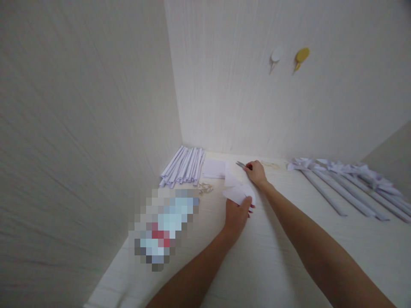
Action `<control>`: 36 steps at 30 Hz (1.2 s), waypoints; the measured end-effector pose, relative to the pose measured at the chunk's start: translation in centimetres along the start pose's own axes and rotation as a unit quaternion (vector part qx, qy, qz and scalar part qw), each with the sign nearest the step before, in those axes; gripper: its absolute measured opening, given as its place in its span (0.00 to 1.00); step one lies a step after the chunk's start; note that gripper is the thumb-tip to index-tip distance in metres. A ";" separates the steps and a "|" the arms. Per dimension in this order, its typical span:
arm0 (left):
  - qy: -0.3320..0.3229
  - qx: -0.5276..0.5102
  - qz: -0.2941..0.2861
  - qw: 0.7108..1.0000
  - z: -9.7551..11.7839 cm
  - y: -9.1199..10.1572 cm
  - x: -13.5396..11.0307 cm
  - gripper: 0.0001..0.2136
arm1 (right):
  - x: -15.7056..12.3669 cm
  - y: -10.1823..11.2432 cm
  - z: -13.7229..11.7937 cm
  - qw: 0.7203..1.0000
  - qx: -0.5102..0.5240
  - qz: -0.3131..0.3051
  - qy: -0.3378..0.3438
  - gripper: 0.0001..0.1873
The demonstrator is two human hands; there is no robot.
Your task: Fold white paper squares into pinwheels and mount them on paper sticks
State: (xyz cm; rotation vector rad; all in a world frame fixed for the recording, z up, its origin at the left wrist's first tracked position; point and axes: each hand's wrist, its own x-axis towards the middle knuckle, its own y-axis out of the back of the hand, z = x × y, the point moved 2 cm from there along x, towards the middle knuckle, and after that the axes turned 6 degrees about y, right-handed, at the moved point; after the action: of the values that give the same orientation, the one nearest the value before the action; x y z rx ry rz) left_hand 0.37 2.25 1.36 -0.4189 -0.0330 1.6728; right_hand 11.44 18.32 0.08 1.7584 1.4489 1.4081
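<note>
My left hand (236,214) grips a piece of white paper (238,191), thumb on top and fingers underneath; the paper looks cut or folded, with a slit at its left edge. Just beyond it, my right hand (256,172) is closed on a pair of scissors (243,165), whose blades point left, away from the paper. Behind the held piece lies a stack of white paper sheets (214,168). A small heap of tan strips or bands (205,188) sits left of my left hand, too small to make out.
Rolled paper tubes (183,167) are piled at the back left. Paper sticks with ruffled tops (353,179) lie at the right. A blurred-out object (170,226) is at the left front. White (276,55) and yellow (302,55) hooks hang on the back wall (224,85).
</note>
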 end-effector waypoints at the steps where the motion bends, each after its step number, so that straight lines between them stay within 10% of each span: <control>1: 0.001 -0.001 0.000 1.000 0.0 0.0 0.0 0.05 | 0.0 0.0 0.0 1.000 0.002 0.001 -0.002 0.07; 15: 0.006 -0.005 0.001 1.000 0.0 -0.1 0.0 0.05 | 0.1 0.6 -0.3 0.999 0.032 0.018 0.003 0.06; 21: -0.009 -0.001 -0.002 1.000 0.0 0.0 0.0 0.06 | 1.3 5.5 -2.2 0.989 0.094 0.108 0.026 0.04; 24: -0.026 -0.009 -0.007 1.000 -0.1 0.0 0.1 0.05 | -0.4 9.3 -3.8 0.945 0.260 0.195 0.027 0.05; 28: -0.040 -0.017 -0.011 0.999 -0.2 0.0 0.2 0.05 | -5.8 12.1 -5.5 0.847 0.508 0.158 -0.009 0.08; 36: -0.069 -0.070 -0.042 0.994 0.3 0.3 -0.8 0.09 | -14.9 8.6 -5.1 0.735 0.657 0.028 -0.165 0.14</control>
State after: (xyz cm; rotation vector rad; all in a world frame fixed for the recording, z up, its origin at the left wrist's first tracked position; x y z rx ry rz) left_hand 0.06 1.48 1.77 -0.4013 -0.2674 1.6183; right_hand 11.87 0.57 2.99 2.5607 2.3727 -0.2441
